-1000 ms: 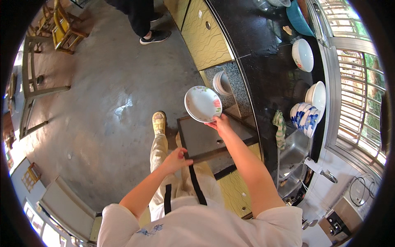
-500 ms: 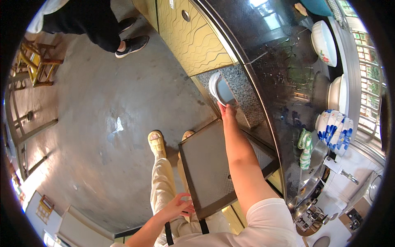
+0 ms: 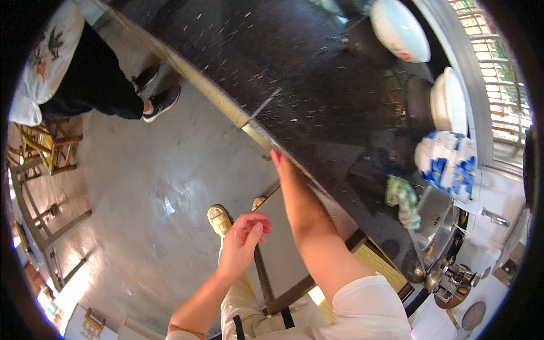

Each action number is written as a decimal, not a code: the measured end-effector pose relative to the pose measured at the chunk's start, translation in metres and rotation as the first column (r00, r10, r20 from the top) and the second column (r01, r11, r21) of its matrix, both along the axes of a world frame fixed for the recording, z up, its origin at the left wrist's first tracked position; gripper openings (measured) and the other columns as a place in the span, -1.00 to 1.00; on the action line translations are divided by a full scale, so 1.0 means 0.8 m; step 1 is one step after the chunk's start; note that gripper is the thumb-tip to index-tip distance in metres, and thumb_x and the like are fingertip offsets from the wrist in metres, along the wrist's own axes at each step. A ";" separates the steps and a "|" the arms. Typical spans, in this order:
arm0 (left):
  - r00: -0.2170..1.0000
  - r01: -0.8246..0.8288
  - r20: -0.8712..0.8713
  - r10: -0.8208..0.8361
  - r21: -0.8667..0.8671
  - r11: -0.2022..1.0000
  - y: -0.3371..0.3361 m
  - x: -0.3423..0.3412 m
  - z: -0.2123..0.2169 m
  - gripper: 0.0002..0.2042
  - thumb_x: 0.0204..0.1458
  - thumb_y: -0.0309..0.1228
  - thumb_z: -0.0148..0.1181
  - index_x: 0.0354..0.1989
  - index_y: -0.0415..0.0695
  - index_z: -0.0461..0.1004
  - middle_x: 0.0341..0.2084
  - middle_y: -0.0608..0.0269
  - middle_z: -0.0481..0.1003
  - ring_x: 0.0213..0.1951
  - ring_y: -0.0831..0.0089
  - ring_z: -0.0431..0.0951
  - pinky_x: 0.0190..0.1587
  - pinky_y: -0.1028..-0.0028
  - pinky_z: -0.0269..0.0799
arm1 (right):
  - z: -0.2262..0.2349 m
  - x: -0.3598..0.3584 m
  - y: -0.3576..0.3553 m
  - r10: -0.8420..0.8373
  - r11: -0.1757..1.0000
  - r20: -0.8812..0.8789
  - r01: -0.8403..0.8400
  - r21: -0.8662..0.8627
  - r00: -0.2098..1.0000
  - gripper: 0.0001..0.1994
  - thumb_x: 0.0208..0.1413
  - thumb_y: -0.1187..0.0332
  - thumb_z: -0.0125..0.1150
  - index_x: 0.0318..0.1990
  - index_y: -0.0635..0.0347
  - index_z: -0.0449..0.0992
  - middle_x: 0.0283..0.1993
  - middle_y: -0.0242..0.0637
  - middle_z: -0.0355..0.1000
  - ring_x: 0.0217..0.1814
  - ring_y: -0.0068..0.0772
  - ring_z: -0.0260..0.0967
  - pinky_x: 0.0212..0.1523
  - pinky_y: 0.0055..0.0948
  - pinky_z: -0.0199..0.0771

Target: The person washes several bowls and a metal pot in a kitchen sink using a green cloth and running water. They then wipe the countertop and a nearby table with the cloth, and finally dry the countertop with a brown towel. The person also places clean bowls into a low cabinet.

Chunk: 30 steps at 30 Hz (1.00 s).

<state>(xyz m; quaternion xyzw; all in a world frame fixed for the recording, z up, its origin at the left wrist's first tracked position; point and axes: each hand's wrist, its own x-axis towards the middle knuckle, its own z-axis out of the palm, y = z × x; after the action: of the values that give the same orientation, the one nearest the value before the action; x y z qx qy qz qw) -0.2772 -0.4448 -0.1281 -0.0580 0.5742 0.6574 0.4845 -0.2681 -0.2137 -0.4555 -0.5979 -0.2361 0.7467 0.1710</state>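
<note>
My right arm reaches forward past the edge of the dark countertop (image 3: 317, 113). My right hand (image 3: 276, 158) is at the cabinet opening under that edge, where its fingers are mostly hidden, and the white dishes inside are out of sight. My left hand (image 3: 247, 235) hovers over the cabinet door, fingers loosely curled, thumb apart, nothing visible in it. Below my arms the cabinet door (image 3: 281, 243), a grey panel with a dark frame, stands open in front of my legs.
A person in black trousers (image 3: 96, 79) stands at the far left near wooden chairs (image 3: 51, 148). On the counter's right side are a large white bowl (image 3: 400, 31), a blue-flowered bowl stack (image 3: 449, 164), a green-and-white cloth (image 3: 403, 201) and a sink (image 3: 436, 221).
My view has tilted, so the counter edge now covers the cabinet opening and the white dishes. My left hand has risen forward from the door's near corner. My right hand stays at the opening.
</note>
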 end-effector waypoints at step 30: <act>0.702 -0.672 0.352 0.620 0.039 0.739 0.156 -0.202 0.019 -0.48 0.03 0.27 -0.02 -0.19 0.06 0.43 -0.23 0.18 0.48 -0.19 0.20 0.43 -0.12 0.19 0.32 | 0.621 0.202 0.242 0.246 0.969 -0.475 -0.197 0.152 0.845 -0.25 -0.18 0.36 -0.02 0.30 0.19 0.00 0.29 0.00 0.07 0.33 0.14 0.04 0.21 0.39 0.13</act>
<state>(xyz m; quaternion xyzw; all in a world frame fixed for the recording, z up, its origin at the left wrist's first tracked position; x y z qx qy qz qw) -0.4389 -0.3201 -0.1126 -0.3204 0.3755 0.8123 0.3107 -0.1064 -0.0199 0.0411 -0.3485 -0.2884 0.8762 0.1665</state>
